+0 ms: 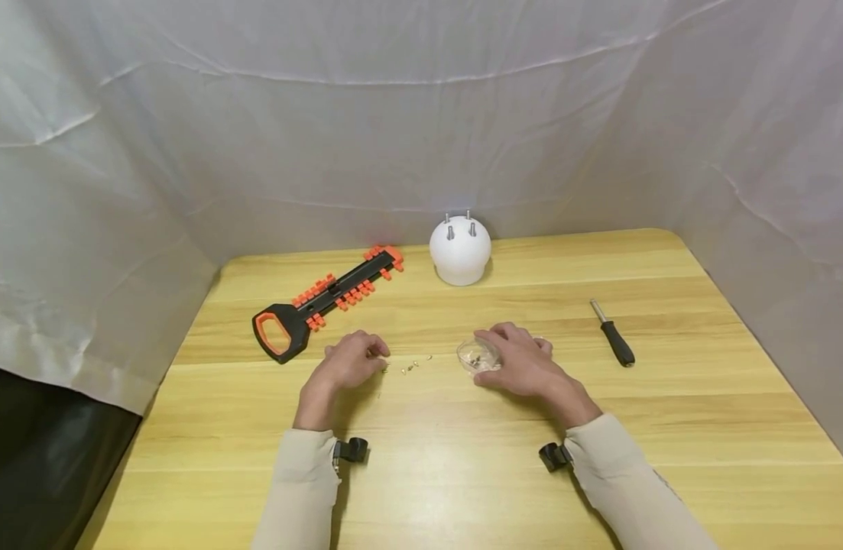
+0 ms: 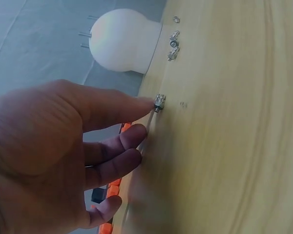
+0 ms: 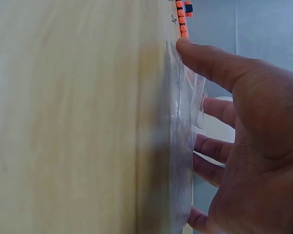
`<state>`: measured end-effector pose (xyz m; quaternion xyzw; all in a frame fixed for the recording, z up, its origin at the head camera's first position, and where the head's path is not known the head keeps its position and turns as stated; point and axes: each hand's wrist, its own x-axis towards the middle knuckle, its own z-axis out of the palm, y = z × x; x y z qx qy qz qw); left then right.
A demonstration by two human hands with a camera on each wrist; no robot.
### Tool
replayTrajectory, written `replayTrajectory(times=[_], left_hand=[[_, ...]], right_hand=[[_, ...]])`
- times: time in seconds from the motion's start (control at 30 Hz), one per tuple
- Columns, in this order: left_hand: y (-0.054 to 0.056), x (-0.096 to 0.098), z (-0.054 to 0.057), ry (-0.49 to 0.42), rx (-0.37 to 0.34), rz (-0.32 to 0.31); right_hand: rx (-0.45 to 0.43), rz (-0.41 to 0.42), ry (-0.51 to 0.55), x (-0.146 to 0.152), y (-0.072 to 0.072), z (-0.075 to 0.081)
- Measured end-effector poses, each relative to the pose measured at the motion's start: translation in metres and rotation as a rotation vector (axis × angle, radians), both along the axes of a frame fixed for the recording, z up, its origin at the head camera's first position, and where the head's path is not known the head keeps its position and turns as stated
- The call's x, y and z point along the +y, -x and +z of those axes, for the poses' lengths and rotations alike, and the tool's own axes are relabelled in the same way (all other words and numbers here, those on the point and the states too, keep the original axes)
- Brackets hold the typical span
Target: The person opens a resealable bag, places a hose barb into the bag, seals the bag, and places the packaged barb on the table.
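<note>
My left hand (image 1: 352, 360) is low over the table, its thumb tip right at a small metal fitting (image 2: 159, 102) with a knurled head. The other left fingers are loosely bent, and the index finger is mostly hidden in the left wrist view. Several similar fittings (image 1: 410, 367) lie in a loose row to its right. My right hand (image 1: 524, 363) holds a clear plastic bag (image 3: 180, 141) between thumb and fingers, down close to the tabletop. Inside the bag (image 1: 478, 355), a few small metal pieces show in the head view.
At the back middle stands a white rounded body (image 1: 460, 256) with several metal pins pointing up. A black and orange tool holder (image 1: 283, 336) with a loop handle lies at the left. To the right is a black-handled screwdriver (image 1: 617, 344). Grey fabric walls (image 1: 421, 137) surround the table (image 1: 435, 473).
</note>
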<state>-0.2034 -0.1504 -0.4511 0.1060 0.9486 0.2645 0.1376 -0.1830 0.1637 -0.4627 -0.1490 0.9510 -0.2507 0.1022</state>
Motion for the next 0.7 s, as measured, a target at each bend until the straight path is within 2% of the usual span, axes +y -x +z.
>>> replayTrajectory(times=[0.23,0.43,0.7], left_hand=[[0.0000,0.0018,0.0007,0.025,-0.002,0.012],[0.0004,0.0023,0.0000,0.032,0.024,0.024],[-0.0022,0.0043,-0.0049,0.077,0.040,-0.018]], right_hand=[[-0.005,-0.005,-0.010,-0.0010,0.0007,0.0011],[-0.007,-0.006,-0.013,-0.0004,0.0008,0.0013],[-0.004,0.000,-0.016,-0.0009,0.0006,-0.0001]])
